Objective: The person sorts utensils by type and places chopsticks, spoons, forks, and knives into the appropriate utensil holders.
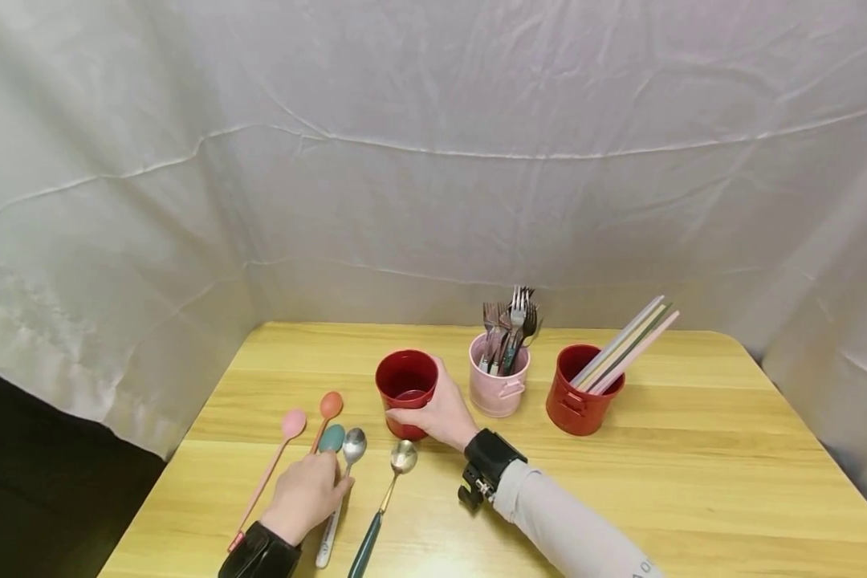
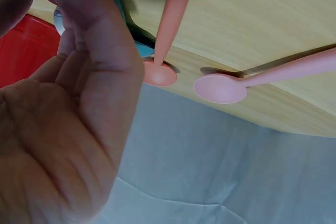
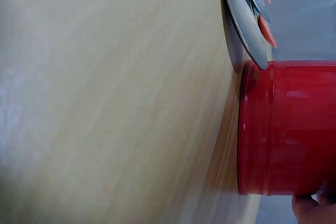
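My right hand (image 1: 445, 411) grips a small red bucket (image 1: 397, 405) from its right side, with the thumb across the front; nothing shows inside it. In the right wrist view the bucket's wall (image 3: 299, 129) stands upright on the table. My left hand (image 1: 303, 494) pinches a silver spoon (image 1: 354, 444) with a pale handle between thumb and fingers. Close by the left hand lie a teal spoon (image 1: 331, 437), an orange spoon (image 1: 330, 405) and a pink spoon (image 1: 294, 422). A gold-necked spoon (image 1: 403, 456) with a dark green handle lies just in front of the bucket.
Right of the gripped bucket stands a pink bucket (image 1: 497, 396) of forks (image 1: 518, 309). Farther right, another red bucket (image 1: 576, 411) holds several long pastel sticks (image 1: 632, 341). A pale curtain (image 1: 433, 201) hangs behind the wooden table (image 1: 722, 449) and along its sides.
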`<move>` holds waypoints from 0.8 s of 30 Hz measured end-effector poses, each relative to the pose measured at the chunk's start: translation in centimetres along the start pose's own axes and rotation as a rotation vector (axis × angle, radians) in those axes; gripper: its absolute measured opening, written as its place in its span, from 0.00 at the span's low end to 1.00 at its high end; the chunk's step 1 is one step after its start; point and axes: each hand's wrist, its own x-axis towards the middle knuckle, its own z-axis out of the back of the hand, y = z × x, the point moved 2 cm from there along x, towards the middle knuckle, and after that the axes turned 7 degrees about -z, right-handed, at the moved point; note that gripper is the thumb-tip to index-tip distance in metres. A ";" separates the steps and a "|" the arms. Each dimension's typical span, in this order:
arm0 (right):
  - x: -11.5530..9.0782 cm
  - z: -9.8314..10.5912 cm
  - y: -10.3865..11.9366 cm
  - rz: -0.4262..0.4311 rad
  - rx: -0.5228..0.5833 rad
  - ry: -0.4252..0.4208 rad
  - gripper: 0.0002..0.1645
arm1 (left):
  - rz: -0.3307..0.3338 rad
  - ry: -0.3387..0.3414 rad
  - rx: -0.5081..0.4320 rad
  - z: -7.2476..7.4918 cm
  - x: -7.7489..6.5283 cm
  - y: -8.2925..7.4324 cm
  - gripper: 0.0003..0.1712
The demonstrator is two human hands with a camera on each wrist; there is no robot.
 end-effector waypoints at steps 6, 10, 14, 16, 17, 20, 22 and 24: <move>0.1 0.0 0.0 -0.008 0.003 0.005 0.50 | -0.005 -0.016 0.032 -0.2 0.3 0.2 0.14; -0.1 0.1 0.1 -0.011 0.001 0.013 0.50 | 0.002 -0.008 0.026 -0.4 0.3 0.3 0.15; -0.1 0.0 0.1 -0.010 0.005 0.022 0.51 | 0.012 0.016 0.014 -0.5 0.3 0.5 0.17; -0.1 0.0 0.1 -0.010 0.006 0.022 0.51 | 0.012 0.023 0.009 -0.4 0.3 0.5 0.17; -0.1 0.0 0.1 -0.010 0.007 0.021 0.51 | 0.013 0.025 0.004 -0.4 0.3 0.5 0.17; 0.0 0.0 0.1 -0.012 0.008 0.015 0.51 | 0.003 0.026 -0.003 -0.2 0.3 0.6 0.14; 0.0 0.0 0.1 -0.013 0.010 0.011 0.51 | -0.002 0.026 -0.008 -0.1 0.2 0.6 0.13; 0.0 0.0 0.0 -0.009 0.010 0.009 0.51 | -0.001 0.024 -0.015 0.0 0.2 0.7 0.12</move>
